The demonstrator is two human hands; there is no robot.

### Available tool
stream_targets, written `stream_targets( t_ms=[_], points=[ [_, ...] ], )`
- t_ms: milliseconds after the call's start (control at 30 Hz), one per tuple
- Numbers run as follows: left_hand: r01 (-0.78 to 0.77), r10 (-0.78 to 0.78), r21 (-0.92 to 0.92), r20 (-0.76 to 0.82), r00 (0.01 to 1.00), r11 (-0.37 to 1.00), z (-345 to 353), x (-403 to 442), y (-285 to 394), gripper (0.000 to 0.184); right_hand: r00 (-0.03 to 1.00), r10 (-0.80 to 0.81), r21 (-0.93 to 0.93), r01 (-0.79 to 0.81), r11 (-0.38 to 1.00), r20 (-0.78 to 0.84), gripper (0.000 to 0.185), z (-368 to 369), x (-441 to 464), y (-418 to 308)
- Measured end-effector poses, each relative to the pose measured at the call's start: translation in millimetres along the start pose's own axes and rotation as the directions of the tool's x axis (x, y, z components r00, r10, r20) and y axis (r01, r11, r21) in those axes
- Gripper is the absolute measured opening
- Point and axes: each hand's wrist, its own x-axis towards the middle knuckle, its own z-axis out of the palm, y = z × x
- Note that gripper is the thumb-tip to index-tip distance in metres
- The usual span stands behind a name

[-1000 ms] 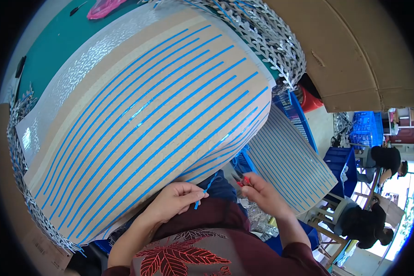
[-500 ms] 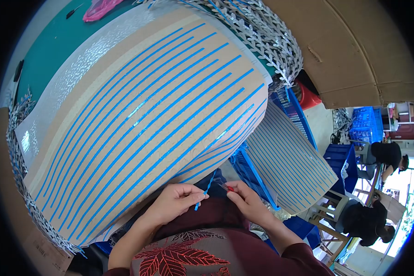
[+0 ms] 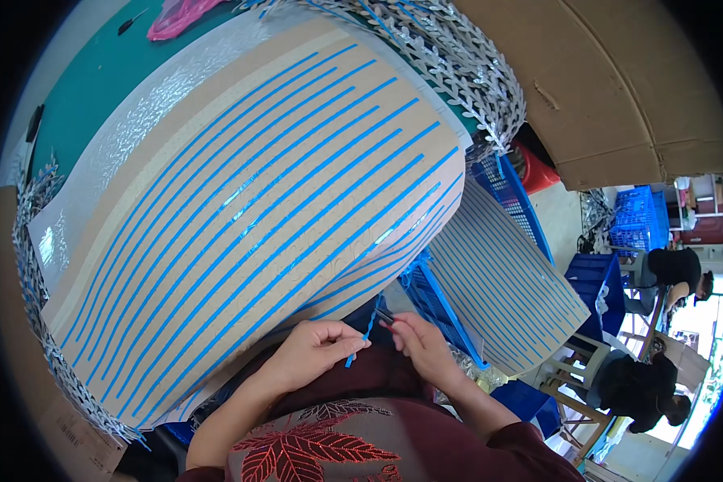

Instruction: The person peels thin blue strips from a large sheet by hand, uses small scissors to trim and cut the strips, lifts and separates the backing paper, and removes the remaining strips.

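Note:
My left hand [image 3: 323, 350] is closed, pinching a narrow blue strip [image 3: 369, 328] between thumb and fingertips. The strip's upper part looks twisted, and a short end hangs below the fingers. My right hand [image 3: 427, 353] is closed around a small dark slim tool [image 3: 385, 316], whose tip points up and left beside the strip. Whether the tip touches the strip I cannot tell. Just beyond both hands lies a large tan board [image 3: 241, 217] with parallel blue strips across it, its near edge curving down toward my lap.
Silver leaf-patterned trim [image 3: 458, 56] hangs along the board's far edge. To the right are a blue plastic basket [image 3: 450, 321], a second striped sheet [image 3: 514, 281] and a large cardboard piece [image 3: 618, 88]. Two people [image 3: 639, 386] sit farther right. A pink bag [image 3: 181, 18] lies on the green surface.
The small tool has turned in my right hand; its red part no longer shows and its dark part does. My left hand and the blue strip have shifted slightly right.

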Motion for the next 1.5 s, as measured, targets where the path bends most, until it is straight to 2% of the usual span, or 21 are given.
stream_targets(
  t_ms=[100, 233, 367, 467, 567, 667, 733, 800, 900, 967, 1067, 1167, 1267, 1300, 1333, 1367, 1433, 1467, 1500],
  points=[
    [-0.007, 0.007, 0.011, 0.000, 1.000, 1.000, 2, 4, 5, 0.023, 0.987, -0.129, -0.025, 0.127, 0.992, -0.098, 0.017, -8, -3, 14],
    [-0.070, 0.071, 0.042, -0.005, 0.997, 0.997, 1, 17, 22, 0.023, 0.966, -0.030, 0.119, 0.062, 0.991, -0.258, 0.013, -25, -6, 7],
    [-0.102, 0.103, 0.080, -0.004, 0.995, 0.992, 6, 23, 51, 0.022, 0.884, -0.227, -0.172, 0.170, 0.970, -0.408, 0.019, -39, 8, 12],
    [-0.095, 0.093, 0.036, 0.039, 0.995, 0.995, 10, 25, 60, 0.022, 0.903, -0.190, -0.230, 0.105, 0.967, -0.385, 0.023, -42, 28, 30],
    [-0.096, 0.102, -0.056, 0.097, 0.990, 0.994, 12, 23, 68, 0.023, 0.859, -0.323, -0.297, 0.213, 0.931, -0.398, 0.030, -38, 49, 20],
    [-0.117, 0.133, -0.124, 0.127, 0.983, 0.985, 10, 22, 70, 0.023, 0.850, -0.367, -0.361, 0.230, 0.904, -0.377, 0.035, -35, 76, 20],
    [-0.107, 0.126, -0.149, 0.123, 0.984, 0.983, 8, 20, 71, 0.024, 0.870, -0.379, -0.505, 0.184, 0.843, -0.315, 0.034, -41, 105, 59],
    [-0.080, 0.099, -0.168, 0.107, 0.989, 0.982, 7, 17, 75, 0.026, 0.875, -0.406, -0.702, 0.115, 0.703, -0.263, 0.035, -49, 124, 76],
    [-0.069, 0.092, -0.187, 0.116, 0.989, 0.980, -2, 16, 63, 0.027, 0.847, -0.430, -0.708, 0.095, 0.700, -0.312, 0.032, -73, 124, 84],
    [-0.031, 0.056, -0.234, 0.101, 0.993, 0.972, -4, 13, 55, 0.029, 0.698, -0.487, -0.607, 0.094, 0.789, -0.525, 0.029, -94, 114, 76],
    [0.037, 0.016, -0.325, 0.160, 0.987, 0.945, -6, 14, 37, 0.029, 0.695, -0.385, -0.575, -0.049, 0.817, -0.607, 0.027, -109, 80, 35],
    [0.104, -0.031, -0.361, 0.202, 0.979, 0.927, -5, 11, 28, 0.030, 0.649, -0.581, -0.706, 0.095, 0.702, -0.490, 0.019, -107, 57, 29],
    [0.157, -0.081, -0.401, 0.201, 0.976, 0.902, -6, 8, 16, 0.030, 0.668, -0.634, -0.536, 0.396, 0.746, -0.389, 0.010, -85, 49, 15],
    [0.174, -0.097, -0.415, 0.200, 0.975, 0.893, -7, 8, 12, 0.030, 0.805, -0.498, -0.448, 0.334, 0.829, -0.323, 0.007, -68, 36, -12],
    [0.177, -0.099, -0.407, 0.205, 0.974, 0.896, -7, 7, 9, 0.029, 0.818, -0.537, -0.363, 0.447, 0.818, -0.205, 0.007, -51, 34, -24],
    [0.179, -0.101, -0.396, 0.210, 0.972, 0.900, -8, 6, 8, 0.029, 0.808, -0.582, -0.260, 0.545, 0.797, -0.090, 0.007, -37, 34, -34],
    [0.176, -0.106, -0.365, 0.205, 0.973, 0.914, -8, 2, 7, 0.029, 0.755, -0.643, -0.197, 0.655, 0.730, 0.127, 0.009, -14, 37, -52],
    [0.170, -0.107, -0.344, 0.194, 0.975, 0.924, -8, 0, 8, 0.029, 0.710, -0.665, -0.156, 0.702, 0.695, 0.232, 0.010, -9, 39, -57],
    [0.162, -0.107, -0.323, 0.182, 0.978, 0.932, -8, -3, 9, 0.030, 0.706, -0.645, -0.118, 0.696, 0.708, 0.294, 0.010, -8, 43, -58]
  ],
)
